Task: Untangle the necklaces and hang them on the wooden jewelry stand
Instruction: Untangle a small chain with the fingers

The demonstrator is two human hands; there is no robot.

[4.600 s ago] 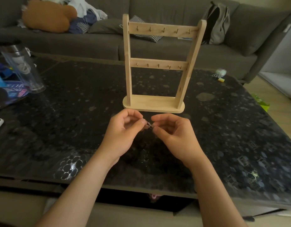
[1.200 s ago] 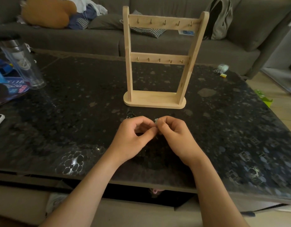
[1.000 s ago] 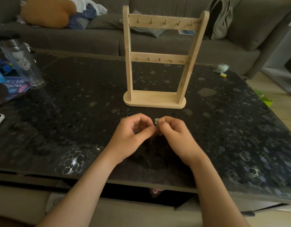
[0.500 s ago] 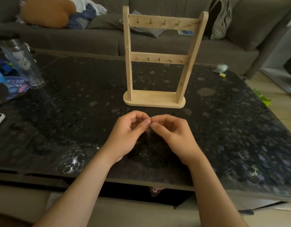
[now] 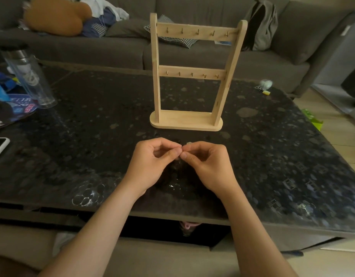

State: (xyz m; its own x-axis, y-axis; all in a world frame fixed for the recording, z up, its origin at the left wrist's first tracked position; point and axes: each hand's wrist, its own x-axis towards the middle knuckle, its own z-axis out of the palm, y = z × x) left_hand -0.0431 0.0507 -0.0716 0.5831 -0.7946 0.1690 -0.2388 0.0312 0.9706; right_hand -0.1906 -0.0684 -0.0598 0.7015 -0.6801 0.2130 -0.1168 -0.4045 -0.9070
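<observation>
We hold the necklaces (image 5: 188, 143) between both hands, above the counter (image 5: 92, 126) and near the base of the wooden jewelry stand (image 5: 192, 71). The left hand (image 5: 152, 162) and the right hand (image 5: 206, 164) meet tip to tip. On each, thumb and forefinger pinch the chain, and the other fingers (image 5: 166, 143) are curled in. Only a small pale piece shows above the right forefinger. The rest of the chain is too fine to trace against the dark counter.

All hooks (image 5: 197, 33) on both bars are bare, so we judge that no necklace is hung yet.

We expect the chain to be light, limp and slippery, and to kink or snap under a hard pull. Take hold close to the knot with the fingertips and loosen it; do not tug. For hanging, grip near the clasp and let the rest drape.
</observation>
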